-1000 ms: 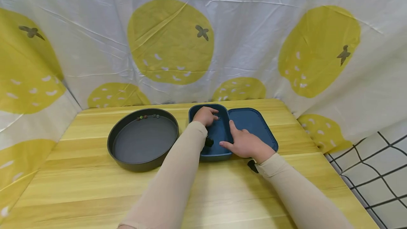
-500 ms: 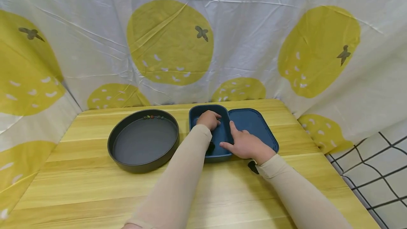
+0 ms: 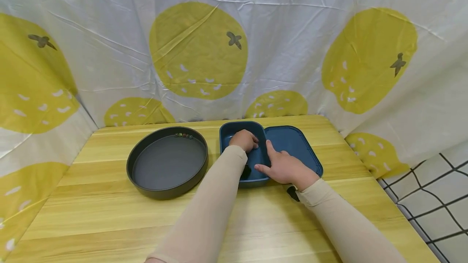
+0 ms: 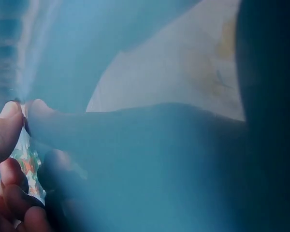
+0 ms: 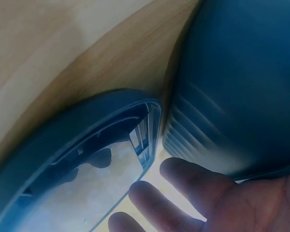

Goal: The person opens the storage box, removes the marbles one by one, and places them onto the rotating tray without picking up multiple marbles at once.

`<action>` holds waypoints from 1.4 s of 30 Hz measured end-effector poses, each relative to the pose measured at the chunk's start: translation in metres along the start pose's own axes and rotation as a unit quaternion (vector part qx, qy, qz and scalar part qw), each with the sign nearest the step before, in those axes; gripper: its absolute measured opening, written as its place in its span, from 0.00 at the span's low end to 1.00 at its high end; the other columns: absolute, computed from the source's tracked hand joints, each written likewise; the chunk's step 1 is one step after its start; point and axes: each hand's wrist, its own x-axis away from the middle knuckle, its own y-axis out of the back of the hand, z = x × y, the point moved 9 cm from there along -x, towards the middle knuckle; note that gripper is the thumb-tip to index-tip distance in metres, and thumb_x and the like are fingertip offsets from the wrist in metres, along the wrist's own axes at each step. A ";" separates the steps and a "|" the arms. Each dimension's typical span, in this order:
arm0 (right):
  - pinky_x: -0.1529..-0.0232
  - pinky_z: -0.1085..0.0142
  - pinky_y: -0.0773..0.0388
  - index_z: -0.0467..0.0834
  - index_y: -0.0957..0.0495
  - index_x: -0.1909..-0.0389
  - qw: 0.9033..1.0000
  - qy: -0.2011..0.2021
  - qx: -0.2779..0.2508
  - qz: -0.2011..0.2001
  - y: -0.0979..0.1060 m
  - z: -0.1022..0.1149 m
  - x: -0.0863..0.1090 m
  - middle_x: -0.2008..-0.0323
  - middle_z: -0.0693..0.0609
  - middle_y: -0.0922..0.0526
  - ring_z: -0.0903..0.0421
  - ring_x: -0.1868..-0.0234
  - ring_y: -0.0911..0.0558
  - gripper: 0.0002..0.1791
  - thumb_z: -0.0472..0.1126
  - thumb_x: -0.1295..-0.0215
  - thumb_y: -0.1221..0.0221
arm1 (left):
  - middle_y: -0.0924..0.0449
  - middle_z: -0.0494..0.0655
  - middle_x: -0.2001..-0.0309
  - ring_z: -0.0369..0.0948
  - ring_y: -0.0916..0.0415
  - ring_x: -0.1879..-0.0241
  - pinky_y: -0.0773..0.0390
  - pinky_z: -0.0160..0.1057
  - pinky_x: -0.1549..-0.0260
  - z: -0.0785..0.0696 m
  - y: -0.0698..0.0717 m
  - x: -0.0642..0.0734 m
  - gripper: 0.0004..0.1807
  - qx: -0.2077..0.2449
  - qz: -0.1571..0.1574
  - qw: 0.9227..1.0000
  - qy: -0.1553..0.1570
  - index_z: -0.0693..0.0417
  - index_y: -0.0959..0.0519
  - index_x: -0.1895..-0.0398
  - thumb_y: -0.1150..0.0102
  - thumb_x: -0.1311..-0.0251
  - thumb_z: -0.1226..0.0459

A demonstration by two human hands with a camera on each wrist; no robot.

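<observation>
L hand (image 3: 245,140), fingers curled, is down in blue box (image 3: 254,183); can't tell if anything's pinched. R hand (image 3: 287,168), fingers extended and holding nothing, is at box's 3 o'c side: prob. best as light brace while L works. Lid (image 3: 292,143) at 3 o'c; pan (image 3: 166,165) at 9 o'c, w/ beads (image 3: 184,135) at its 1 o'c.
</observation>
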 end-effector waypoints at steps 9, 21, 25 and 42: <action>0.31 0.35 0.29 0.43 0.68 0.14 1.000 -0.002 -0.003 -0.001 -0.001 -0.001 0.000 0.20 0.29 0.42 0.27 0.23 0.37 0.62 0.79 0.29 0.53 | 0.11 0.41 0.43 0.43 0.17 0.42 0.18 0.46 0.38 -0.002 -0.001 0.001 0.12 0.002 0.001 1.000 -0.001 0.43 0.09 0.47 0.32 0.30 0.58; 0.31 0.34 0.29 0.42 0.67 0.14 1.000 -0.002 -0.002 -0.007 0.000 -0.002 -0.002 0.20 0.29 0.41 0.27 0.23 0.36 0.62 0.79 0.29 0.53 | 0.12 0.39 0.43 0.42 0.17 0.43 0.19 0.46 0.38 -0.007 0.004 0.004 0.12 -0.017 -0.001 1.000 -0.016 0.41 0.09 0.46 0.33 0.29 0.57; 0.33 0.35 0.27 0.42 0.66 0.14 1.000 -0.003 0.007 -0.011 0.000 -0.002 -0.002 0.21 0.28 0.39 0.28 0.25 0.33 0.62 0.79 0.29 0.53 | 0.12 0.38 0.42 0.42 0.17 0.43 0.18 0.46 0.39 -0.015 0.016 0.011 0.13 -0.039 -0.001 0.998 -0.042 0.40 0.10 0.43 0.36 0.27 0.55; 0.32 0.35 0.29 0.42 0.68 0.14 1.000 -0.013 -0.007 0.008 -0.002 -0.003 0.001 0.22 0.25 0.41 0.27 0.24 0.34 0.63 0.79 0.29 0.52 | 0.17 0.53 0.35 0.53 0.18 0.40 0.19 0.53 0.42 0.060 0.169 0.090 0.18 -0.099 -0.036 0.993 -0.055 0.47 0.15 0.37 0.43 0.22 0.55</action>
